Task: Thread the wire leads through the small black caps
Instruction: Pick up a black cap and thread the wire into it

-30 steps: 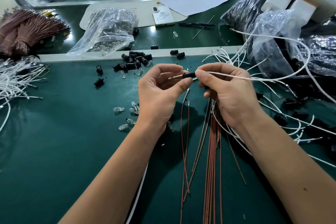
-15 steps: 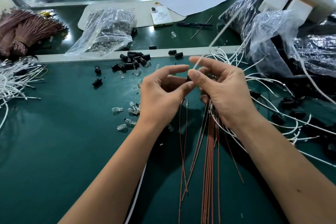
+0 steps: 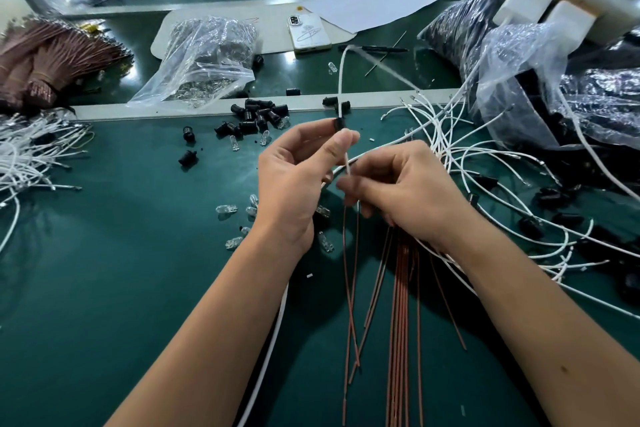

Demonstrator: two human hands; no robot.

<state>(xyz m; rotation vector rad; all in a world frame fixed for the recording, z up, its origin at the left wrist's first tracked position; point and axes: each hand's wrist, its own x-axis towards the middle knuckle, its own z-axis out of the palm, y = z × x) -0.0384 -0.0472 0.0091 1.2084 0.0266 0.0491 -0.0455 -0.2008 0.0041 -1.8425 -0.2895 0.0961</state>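
While a dark green bench mat (image 3: 104,288) fills the head view, with a pale divider rail (image 3: 173,110) across it and a second green bench beyond carrying a phone (image 3: 309,34), a sheet of paper (image 3: 370,3) and a clear bag (image 3: 204,59), loose black caps (image 3: 258,116) lie scattered just below the rail. At centre the left hand (image 3: 294,180) pinches a small black cap (image 3: 339,123) with a white wire lead (image 3: 342,80) running up out of it. Just beside it, the right hand (image 3: 412,191) curls its fingers, pinching the same lead's lower end above a fan of thin red-brown wires (image 3: 398,322).
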